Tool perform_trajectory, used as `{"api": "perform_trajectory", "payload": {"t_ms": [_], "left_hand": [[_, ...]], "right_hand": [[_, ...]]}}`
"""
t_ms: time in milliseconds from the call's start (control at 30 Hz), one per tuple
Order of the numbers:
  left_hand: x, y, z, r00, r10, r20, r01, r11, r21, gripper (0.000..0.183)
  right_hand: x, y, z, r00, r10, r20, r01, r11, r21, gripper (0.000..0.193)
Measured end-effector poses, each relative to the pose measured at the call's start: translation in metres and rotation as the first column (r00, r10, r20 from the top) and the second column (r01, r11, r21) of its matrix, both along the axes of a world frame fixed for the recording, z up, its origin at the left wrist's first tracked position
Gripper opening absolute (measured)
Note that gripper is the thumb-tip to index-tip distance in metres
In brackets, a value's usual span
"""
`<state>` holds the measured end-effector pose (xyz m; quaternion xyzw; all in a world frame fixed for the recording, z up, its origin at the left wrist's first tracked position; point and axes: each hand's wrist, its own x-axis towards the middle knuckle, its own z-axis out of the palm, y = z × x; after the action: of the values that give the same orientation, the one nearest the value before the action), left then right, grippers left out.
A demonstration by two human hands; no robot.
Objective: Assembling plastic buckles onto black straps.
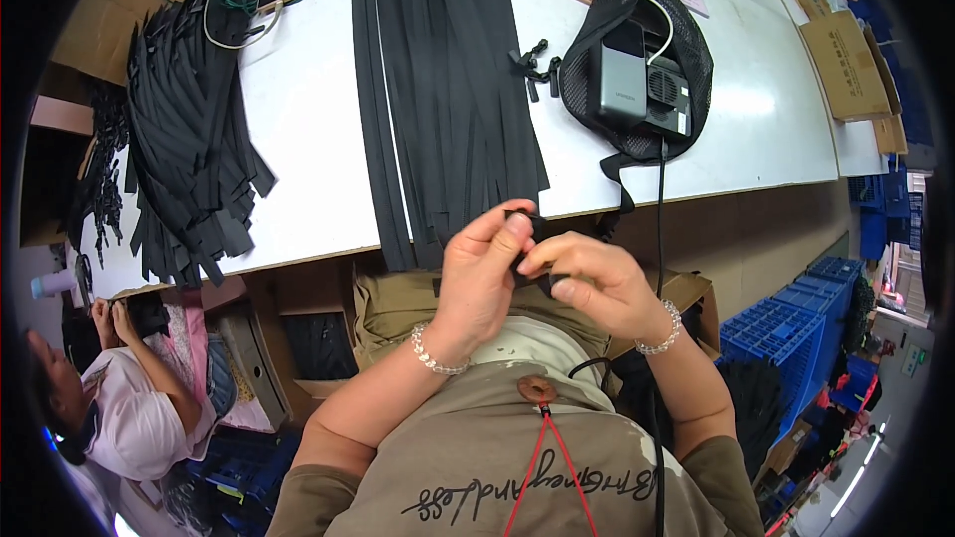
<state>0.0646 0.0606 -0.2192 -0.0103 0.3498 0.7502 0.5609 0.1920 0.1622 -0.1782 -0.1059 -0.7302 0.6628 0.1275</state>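
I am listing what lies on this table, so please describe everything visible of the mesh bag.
The mesh bag is black, rounded and netted, like fabric. It lies open on the white table, right of the long strips. Inside sit a grey block and a black device with a round grille; a white cable loops beside them. A black cord runs down from its near edge, and a black band trails to the table's edge.

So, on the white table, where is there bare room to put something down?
Two patches of the smooth white tabletop look bare: one between the fanned pile of black straps and the neat row of long black straps; one right of the black mesh pouch. Crowded: between that row and the pouch, where small black pieces lie.
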Motion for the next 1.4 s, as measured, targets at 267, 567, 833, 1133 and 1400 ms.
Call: {"api": "perform_trajectory", "payload": {"t_ms": [267,567,833,1133,1400], "left_hand": [[0.0,-0.002,0.004,0.988,-0.151,0.031,0.151,0.988,-0.007,0.025],[0.003,-0.003,-0.007,0.939,-0.131,-0.317,0.135,0.991,-0.009,0.019],[0.003,-0.004,-0.01,0.951,-0.179,-0.251,0.181,0.983,-0.014,0.018],[0.002,-0.004,-0.004,0.929,-0.221,-0.297,0.228,0.974,-0.012,0.018],[0.001,-0.002,-0.005,0.92,-0.222,-0.324,0.243,0.97,0.025,0.017]], "right_hand": [[0.007,-0.003,-0.009,0.94,-0.306,0.151,0.333,0.921,-0.201,0.011],[0.007,-0.003,-0.014,0.913,-0.299,0.279,0.383,0.863,-0.328,0.021],[0.004,-0.002,-0.006,0.926,-0.261,0.272,0.346,0.875,-0.338,0.022],[0.003,-0.002,-0.005,0.922,-0.266,0.281,0.359,0.857,-0.37,0.022],[0.005,-0.001,-0.011,0.925,-0.282,0.255,0.346,0.901,-0.26,0.025]]}}
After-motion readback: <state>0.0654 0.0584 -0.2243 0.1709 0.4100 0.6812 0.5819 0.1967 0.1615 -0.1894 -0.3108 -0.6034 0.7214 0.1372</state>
